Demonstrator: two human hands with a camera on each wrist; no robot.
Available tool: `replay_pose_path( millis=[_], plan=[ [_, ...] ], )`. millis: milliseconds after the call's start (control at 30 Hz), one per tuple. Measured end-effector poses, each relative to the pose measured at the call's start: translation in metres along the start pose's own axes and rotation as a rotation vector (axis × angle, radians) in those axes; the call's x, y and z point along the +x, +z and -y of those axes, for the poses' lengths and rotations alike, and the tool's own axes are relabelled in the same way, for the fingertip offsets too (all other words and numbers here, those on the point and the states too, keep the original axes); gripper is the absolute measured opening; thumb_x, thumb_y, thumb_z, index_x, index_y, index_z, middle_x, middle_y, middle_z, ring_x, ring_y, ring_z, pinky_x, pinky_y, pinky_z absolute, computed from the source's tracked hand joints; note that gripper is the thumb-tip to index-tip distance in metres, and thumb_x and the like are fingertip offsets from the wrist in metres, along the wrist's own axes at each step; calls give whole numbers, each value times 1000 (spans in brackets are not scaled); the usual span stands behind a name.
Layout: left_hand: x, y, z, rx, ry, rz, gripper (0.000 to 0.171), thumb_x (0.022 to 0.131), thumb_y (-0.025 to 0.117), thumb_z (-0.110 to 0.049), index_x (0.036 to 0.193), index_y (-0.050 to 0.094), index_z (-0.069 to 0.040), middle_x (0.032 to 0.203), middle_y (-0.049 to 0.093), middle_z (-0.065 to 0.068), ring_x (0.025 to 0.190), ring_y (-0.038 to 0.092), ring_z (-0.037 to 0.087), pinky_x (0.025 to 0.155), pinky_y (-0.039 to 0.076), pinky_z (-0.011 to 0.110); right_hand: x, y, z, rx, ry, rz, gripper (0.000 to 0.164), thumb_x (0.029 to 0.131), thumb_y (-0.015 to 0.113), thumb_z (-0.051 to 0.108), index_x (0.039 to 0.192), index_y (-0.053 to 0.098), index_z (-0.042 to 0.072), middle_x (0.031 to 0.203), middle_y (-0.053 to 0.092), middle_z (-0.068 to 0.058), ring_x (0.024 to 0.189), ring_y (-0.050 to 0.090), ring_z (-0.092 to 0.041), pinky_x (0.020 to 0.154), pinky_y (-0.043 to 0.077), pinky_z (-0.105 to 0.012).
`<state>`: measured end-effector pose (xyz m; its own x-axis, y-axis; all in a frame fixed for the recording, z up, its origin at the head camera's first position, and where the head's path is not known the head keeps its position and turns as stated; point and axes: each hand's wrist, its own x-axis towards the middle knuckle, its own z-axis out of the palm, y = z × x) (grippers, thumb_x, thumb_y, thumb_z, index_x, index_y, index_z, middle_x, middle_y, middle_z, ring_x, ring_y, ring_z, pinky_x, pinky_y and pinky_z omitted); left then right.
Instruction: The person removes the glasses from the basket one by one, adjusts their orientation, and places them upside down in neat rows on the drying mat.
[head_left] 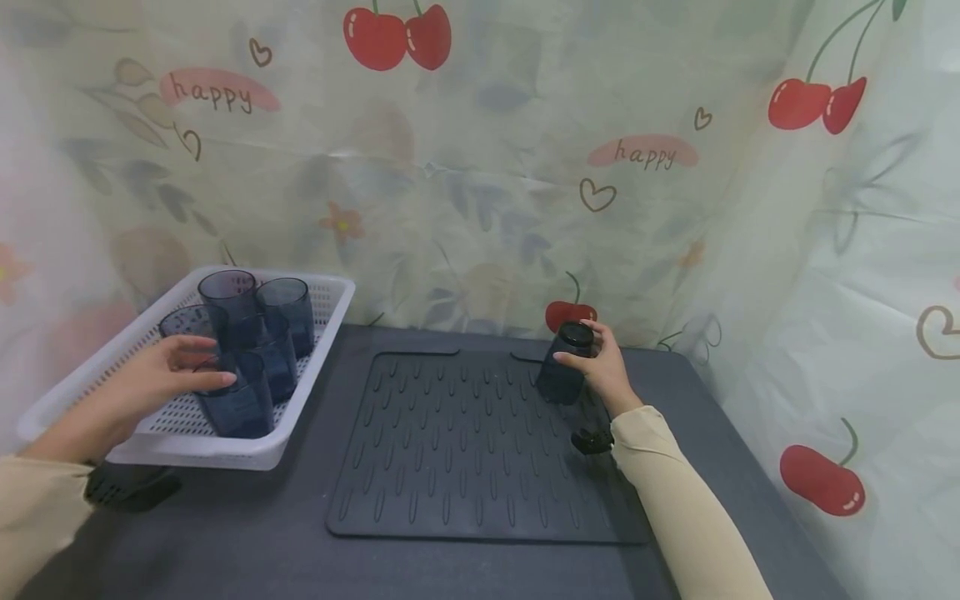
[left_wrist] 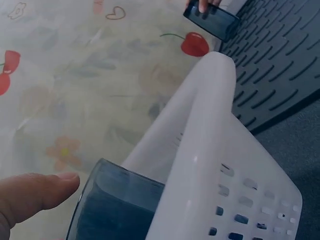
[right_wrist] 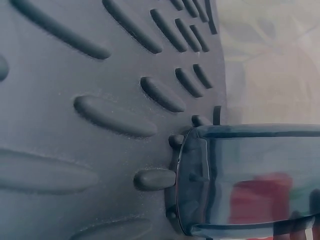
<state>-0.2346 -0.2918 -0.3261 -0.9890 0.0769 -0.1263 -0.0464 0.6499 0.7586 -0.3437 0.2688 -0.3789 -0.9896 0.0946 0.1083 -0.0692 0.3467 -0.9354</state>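
Observation:
My right hand (head_left: 606,367) grips an upside-down blue tinted glass (head_left: 562,379) near its base, at the far right part of the black ridged drying mat (head_left: 450,467). In the right wrist view, the rim of that glass (right_wrist: 240,180) meets the mat's ridges. On the left, my left hand (head_left: 161,379) hovers at the nearest glass (head_left: 243,408) in the white plastic basket (head_left: 315,367), its thumb and fingers apart. The left wrist view has the thumb (left_wrist: 40,195) beside the rim of a blue glass (left_wrist: 120,200), with a gap between them.
Several more upright blue glasses (head_left: 228,300) stand close together in the basket. The dark grey table (head_left: 300,533) runs around the mat. A patterned curtain (head_left: 465,208) hangs behind and along both sides. A black strap piece (head_left: 592,442) sits at the right wrist.

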Motion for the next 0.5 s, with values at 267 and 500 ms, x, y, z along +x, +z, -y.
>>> replay_pose_path(
  millis=[267,500],
  plan=[
    [2,1,1,26,4,53,95,92,63,-41,147,8,14,146,18,44,132,22,58,98,31,69,2,1,-2,-18,-4,-17,83,81,79,17,149,30,16,147,37,-16,131,43,-32,107,39,-50],
    [2,2,3,25,2,65,95,91,65,-41,148,9,13,146,17,44,133,23,58,98,32,69,1,1,-2,-19,-10,-14,83,81,79,17,148,30,17,146,37,-15,131,44,-32,107,39,-50]
  ],
)
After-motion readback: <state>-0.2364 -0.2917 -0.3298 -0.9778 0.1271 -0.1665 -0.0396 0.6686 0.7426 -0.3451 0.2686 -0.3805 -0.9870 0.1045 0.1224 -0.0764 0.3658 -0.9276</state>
